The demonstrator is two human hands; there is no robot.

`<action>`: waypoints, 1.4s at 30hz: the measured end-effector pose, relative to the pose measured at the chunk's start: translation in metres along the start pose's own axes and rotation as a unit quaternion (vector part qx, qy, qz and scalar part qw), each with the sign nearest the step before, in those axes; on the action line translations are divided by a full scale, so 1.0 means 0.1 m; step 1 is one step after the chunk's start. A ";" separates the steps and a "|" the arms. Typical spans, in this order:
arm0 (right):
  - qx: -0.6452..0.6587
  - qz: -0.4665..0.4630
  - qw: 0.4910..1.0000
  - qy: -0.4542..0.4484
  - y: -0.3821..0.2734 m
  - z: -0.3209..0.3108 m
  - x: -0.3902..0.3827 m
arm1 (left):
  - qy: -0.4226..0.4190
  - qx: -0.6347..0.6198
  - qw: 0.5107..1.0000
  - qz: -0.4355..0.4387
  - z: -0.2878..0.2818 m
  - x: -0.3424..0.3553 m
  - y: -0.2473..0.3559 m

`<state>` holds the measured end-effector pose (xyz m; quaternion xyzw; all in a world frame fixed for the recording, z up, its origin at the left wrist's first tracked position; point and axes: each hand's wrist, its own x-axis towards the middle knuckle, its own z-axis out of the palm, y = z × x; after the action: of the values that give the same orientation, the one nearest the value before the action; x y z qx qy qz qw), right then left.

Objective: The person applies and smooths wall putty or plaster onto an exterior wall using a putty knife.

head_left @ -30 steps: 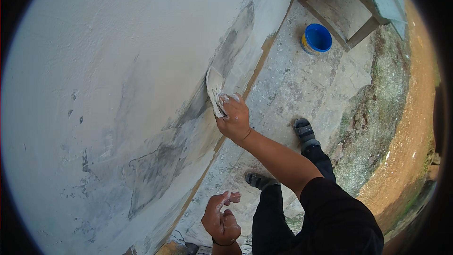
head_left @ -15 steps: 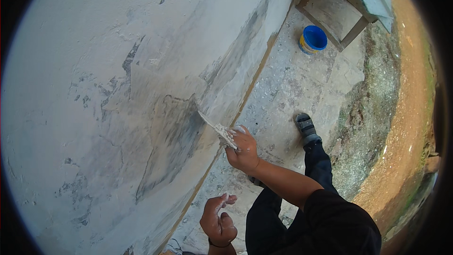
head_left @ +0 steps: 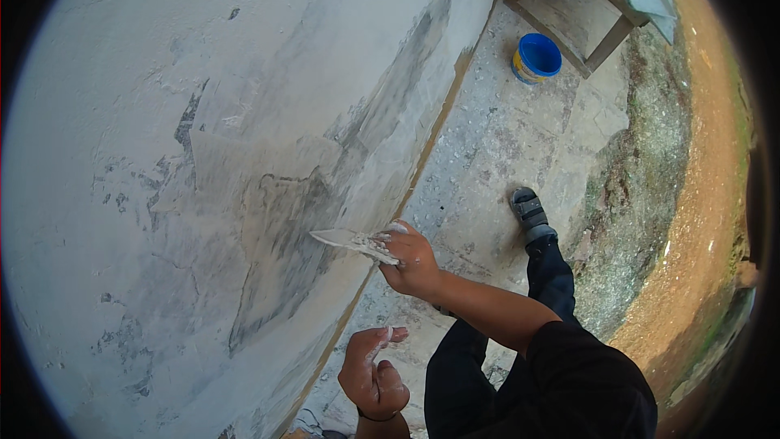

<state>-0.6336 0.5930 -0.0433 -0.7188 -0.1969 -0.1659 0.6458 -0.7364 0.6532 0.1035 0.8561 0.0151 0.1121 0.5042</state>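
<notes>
My right hand (head_left: 413, 264) is closed around a putty knife (head_left: 351, 241), its blade pointing left at the wall. White paste is smeared on the tool and on my fingers. The blade lies over a grey patch (head_left: 280, 236) low on the white wall (head_left: 106, 130); whether it touches cannot be told. Below and left of it, my left hand (head_left: 374, 378) hovers near the wall's foot, fingers bent and a gap between them and the thumb. Nothing shows in it, only white paste on the fingers.
A blue bucket (head_left: 536, 57) stands on the dusty concrete floor (head_left: 487, 154), beside a wooden table (head_left: 605, 41) at upper right. A brown strip (head_left: 435, 134) runs along the wall's foot. My sandalled foot (head_left: 530, 211) is on the floor. Bare orange earth (head_left: 674, 260) lies farther right.
My right hand has turned the putty knife flatter, its tip swinging left and down along the wall. My left hand has barely shifted. The view has moved slightly.
</notes>
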 end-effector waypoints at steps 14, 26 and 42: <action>-0.043 -0.023 0.998 0.030 0.77 -0.18 0.87 | 0.016 0.025 0.996 -0.088 0.23 0.09 0.01; -0.036 0.056 0.995 0.070 0.98 -0.76 0.83 | 0.029 0.011 0.991 -0.127 0.62 0.21 0.04; -0.141 0.093 0.977 0.133 0.22 1.06 -0.33 | -0.054 -0.003 0.992 -0.118 -0.32 -0.64 -0.26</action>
<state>-0.6531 0.6936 -0.0908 -0.7891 -0.0167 -0.2251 0.5713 -0.8035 0.6848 0.0845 0.8518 0.0889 0.0055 0.5162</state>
